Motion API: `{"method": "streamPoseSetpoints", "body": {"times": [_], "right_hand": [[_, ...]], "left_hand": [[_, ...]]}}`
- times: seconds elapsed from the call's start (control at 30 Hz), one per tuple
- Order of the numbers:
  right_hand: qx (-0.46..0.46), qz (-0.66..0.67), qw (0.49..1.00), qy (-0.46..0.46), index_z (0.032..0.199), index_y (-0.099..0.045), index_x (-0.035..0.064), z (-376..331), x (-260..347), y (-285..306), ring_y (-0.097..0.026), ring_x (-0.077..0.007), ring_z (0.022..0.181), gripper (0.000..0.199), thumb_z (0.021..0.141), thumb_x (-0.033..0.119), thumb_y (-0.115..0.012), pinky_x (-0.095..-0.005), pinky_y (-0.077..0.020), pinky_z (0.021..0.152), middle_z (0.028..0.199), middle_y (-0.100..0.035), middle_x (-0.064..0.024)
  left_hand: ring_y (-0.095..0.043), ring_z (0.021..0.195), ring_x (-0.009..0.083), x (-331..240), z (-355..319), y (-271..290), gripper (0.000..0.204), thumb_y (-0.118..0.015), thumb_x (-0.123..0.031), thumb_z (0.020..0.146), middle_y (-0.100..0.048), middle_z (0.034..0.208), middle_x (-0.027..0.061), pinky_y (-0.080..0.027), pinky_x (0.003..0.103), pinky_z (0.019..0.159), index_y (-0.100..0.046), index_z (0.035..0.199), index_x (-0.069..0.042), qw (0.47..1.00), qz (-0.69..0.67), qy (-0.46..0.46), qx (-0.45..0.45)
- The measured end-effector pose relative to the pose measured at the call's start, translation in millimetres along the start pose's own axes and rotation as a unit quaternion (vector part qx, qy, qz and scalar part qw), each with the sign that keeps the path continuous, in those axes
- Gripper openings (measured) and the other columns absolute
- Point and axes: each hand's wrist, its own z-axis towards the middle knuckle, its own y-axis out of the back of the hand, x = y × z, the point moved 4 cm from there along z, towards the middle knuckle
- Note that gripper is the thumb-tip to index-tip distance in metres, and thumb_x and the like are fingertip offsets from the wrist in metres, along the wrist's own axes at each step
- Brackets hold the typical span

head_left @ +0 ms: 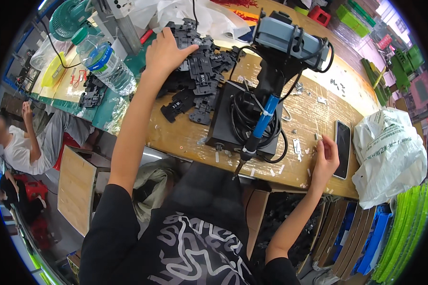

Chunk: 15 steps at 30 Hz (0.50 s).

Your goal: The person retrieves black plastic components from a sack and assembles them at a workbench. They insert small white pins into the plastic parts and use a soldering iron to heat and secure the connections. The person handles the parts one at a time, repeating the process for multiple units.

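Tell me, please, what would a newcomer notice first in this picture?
Near the middle, a blue-handled tool slants down toward the near edge of the table. Left of it, the left grip touches a heap of black parts. At far right, a crumpled white bag stands beside a phone.

At far left, a green fan and water bottle are standing; at right, a white bag is lying.

Left grip is splayed, right grip loosely curled.
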Motion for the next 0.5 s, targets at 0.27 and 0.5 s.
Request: {"method": "streamPoseSetpoints", "body": {"times": [0.27,0.5], "right_hand": [[-0.010,0.088,0.995,-0.043,0.088,-0.054,-0.0027,1,4,1,-0.054,-0.0094,0.072,0.012,0.077,0.001,-0.056,-0.0209,-0.0441,0.064,0.080,-0.058,-0.0061],[-0.011,0.122,0.992,-0.042,0.083,-0.053,-0.0009,1,8,4,-0.055,-0.0099,0.077,0.009,0.075,-0.003,-0.057,-0.0209,-0.0430,0.070,0.086,-0.059,-0.0075]], "left_hand": [[-0.053,0.093,0.0337,1,10,4,0.051,-0.063,-0.026,0.068,-0.054,0.099,0.0234,-0.041,0.036,0.080,-0.044,0.109,-0.003,0.990,-0.136,-0.011,-0.043],[-0.054,0.088,0.0172,-8,-34,56,0.042,-0.058,-0.019,0.078,-0.055,0.097,0.0125,-0.042,0.026,0.074,-0.041,0.109,0.003,0.869,-0.487,-0.016,-0.088]]}}
